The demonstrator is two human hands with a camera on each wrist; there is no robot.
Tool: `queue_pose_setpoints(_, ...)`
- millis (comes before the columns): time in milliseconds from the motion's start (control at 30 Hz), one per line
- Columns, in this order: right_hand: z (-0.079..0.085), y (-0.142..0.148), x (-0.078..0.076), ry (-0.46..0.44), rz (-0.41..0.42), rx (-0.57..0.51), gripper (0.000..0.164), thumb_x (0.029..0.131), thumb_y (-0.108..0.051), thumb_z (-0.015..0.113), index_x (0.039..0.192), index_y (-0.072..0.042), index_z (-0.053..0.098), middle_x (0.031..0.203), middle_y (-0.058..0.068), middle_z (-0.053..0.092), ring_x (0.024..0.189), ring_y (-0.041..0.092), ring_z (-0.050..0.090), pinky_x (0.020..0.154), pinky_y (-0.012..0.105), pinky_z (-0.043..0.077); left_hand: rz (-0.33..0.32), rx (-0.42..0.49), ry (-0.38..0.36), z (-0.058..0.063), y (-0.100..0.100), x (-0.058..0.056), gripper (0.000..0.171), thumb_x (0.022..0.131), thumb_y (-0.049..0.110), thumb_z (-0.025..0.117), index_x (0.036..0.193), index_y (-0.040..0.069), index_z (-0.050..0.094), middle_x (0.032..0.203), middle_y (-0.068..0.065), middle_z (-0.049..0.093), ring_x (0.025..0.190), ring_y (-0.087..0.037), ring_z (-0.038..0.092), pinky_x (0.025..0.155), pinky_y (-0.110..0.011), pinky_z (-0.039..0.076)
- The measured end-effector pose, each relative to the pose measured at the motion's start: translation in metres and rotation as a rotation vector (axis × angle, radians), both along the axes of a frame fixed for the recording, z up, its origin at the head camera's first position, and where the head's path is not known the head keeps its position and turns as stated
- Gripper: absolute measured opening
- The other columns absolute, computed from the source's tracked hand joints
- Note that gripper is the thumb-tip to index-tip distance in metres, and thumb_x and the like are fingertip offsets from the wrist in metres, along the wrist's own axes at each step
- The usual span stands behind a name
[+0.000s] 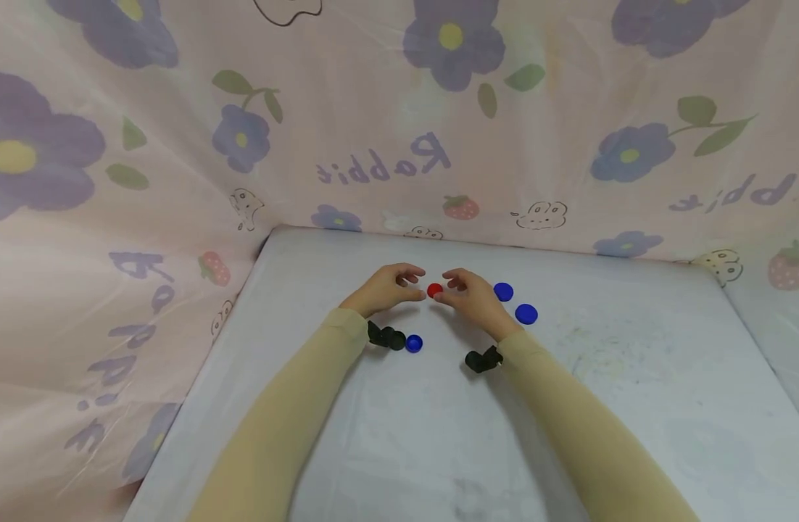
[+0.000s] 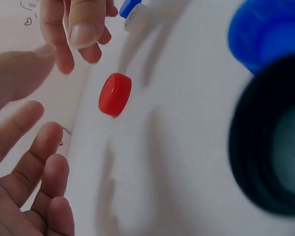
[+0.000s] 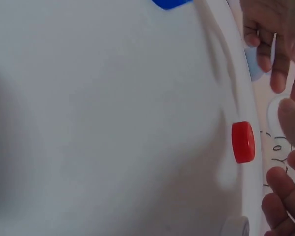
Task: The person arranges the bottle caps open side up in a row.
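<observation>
A red bottle cap [image 1: 433, 290] lies on the white tabletop between the two hands. My left hand [image 1: 396, 286] hovers to its left with fingers loosely bent and nothing held. On the other side, my right hand [image 1: 473, 296] is likewise empty, its thumb overlapping the cap's edge in the head view. Both wrist views show the red cap [image 2: 115, 95] apart from the fingers. Two blue caps [image 1: 503, 292] [image 1: 526, 314] lie right of my right hand. Near my left wrist is another blue cap [image 1: 414, 344], hollow side up, beside a dark, round, cap-like thing [image 1: 397, 340].
A small white round piece [image 3: 236, 226] lies near my right hand, hidden in the head view. Black wrist devices [image 1: 483, 359] hang below both wrists. Patterned fabric [image 1: 373, 109] rises behind the table [image 1: 667, 348] and along its sides.
</observation>
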State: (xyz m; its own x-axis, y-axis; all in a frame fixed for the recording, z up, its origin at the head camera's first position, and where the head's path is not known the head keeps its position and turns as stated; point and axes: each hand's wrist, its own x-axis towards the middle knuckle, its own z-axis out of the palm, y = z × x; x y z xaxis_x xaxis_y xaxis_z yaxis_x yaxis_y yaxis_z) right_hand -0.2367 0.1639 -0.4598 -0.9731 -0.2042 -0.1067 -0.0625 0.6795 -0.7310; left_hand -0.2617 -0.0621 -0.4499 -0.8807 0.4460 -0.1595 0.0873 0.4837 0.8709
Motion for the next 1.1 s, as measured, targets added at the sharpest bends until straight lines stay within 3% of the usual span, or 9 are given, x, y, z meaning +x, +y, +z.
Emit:
queue_pose_setpoints(233,-0.004,0.001,-0.009,-0.017,-0.008,0.058,0.054,0.086,-0.04,0.073,0.131,-0.015,0.057,0.119,0.007,0.06,0.113,0.028,0.051,0.097,0.049,0.042,-0.007,-0.021,-0.039,-0.009,0.012,-0.014,0.054,0.083,0.024,0.078,0.132,0.015,0.058,0.121,-0.005,0.06,0.109,-0.021,0.051,0.093,-0.039,0.042)
queue_pose_setpoints(500,-0.015,0.002,-0.016,0.0,-0.008,0.124,0.046,0.087,-0.036,0.073,0.125,-0.014,0.062,0.117,0.006,0.063,0.112,0.027,0.053,0.101,0.058,0.02,-0.036,-0.089,-0.058,-0.016,0.02,-0.024,0.051,0.083,0.02,0.078,0.13,0.014,0.059,0.113,-0.002,0.061,0.106,-0.019,0.054,0.094,-0.037,0.042)
queue_pose_setpoints(667,-0.015,-0.001,-0.017,0.018,-0.022,0.148,0.042,0.086,-0.034,0.074,0.12,-0.012,0.066,0.113,0.006,0.064,0.11,0.026,0.054,0.096,0.052,0.022,-0.034,-0.12,-0.074,-0.02,0.022,-0.023,0.048,0.084,0.017,0.077,0.128,0.013,0.059,0.109,-0.001,0.06,0.101,-0.019,0.055,0.093,-0.036,0.042)
queue_pose_setpoints(867,-0.017,-0.006,-0.016,0.071,-0.012,0.205,0.035,0.085,-0.034,0.076,0.113,-0.014,0.072,0.104,0.005,0.063,0.1,0.026,0.055,0.086,0.05,0.025,0.003,-0.155,-0.064,-0.021,0.026,-0.022,0.031,0.083,0.012,0.077,0.111,0.011,0.064,0.101,-0.004,0.06,0.093,-0.019,0.055,0.085,-0.032,0.044)
queue_pose_setpoints(1100,-0.018,-0.01,-0.016,0.084,-0.011,0.222,0.03,0.086,-0.035,0.074,0.11,-0.016,0.074,0.103,0.006,0.061,0.098,0.029,0.052,0.087,0.052,0.024,0.015,-0.202,-0.03,-0.021,0.028,-0.023,0.024,0.082,0.014,0.079,0.102,0.011,0.066,0.095,-0.004,0.06,0.088,-0.018,0.054,0.079,-0.03,0.044)
